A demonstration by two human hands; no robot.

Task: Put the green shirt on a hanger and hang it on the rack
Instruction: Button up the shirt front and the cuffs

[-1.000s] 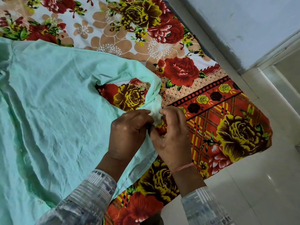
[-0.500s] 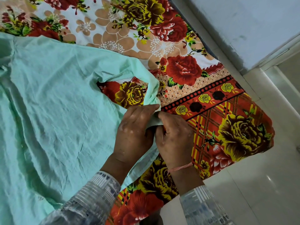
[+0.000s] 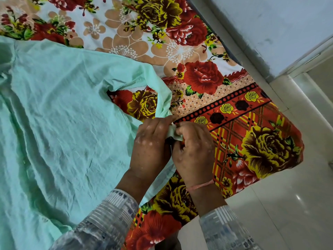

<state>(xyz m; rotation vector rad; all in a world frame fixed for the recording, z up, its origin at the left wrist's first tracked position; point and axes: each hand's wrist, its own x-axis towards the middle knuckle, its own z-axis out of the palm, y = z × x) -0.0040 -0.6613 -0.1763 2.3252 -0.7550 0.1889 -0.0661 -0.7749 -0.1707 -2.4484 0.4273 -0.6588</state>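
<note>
Writing: none that can be read is seen on any surface.
Green shirt (image 3: pixel 59 123): spread flat and wrinkled over the left part of the bedsheet, its neck opening turned toward the bed's near corner.
Collar end (image 3: pixel 173 135): a small pale fold of the shirt is pinched between the two hands.
Left hand (image 3: pixel 153 148): closed on the collar fabric, fingers curled, touching the right hand.
Right hand (image 3: pixel 193 150): closed on the same fold from the other side; a thin pink thread (image 3: pixel 201 185) is worn at the wrist.
Sleeves (image 3: pixel 111 212): pale, printed with grey stripes.
Bedsheet (image 3: pixel 252 141): floral, red and yellow roses, checked border, seen through the neck opening.
Floor (image 3: pixel 288 204): glossy pale tile beside the bed.
Wall (image 3: pixel 270 24): pale blue, beyond the bed's far edge.
Obstruction: the pinch point is partly hidden by the fingers.
</note>
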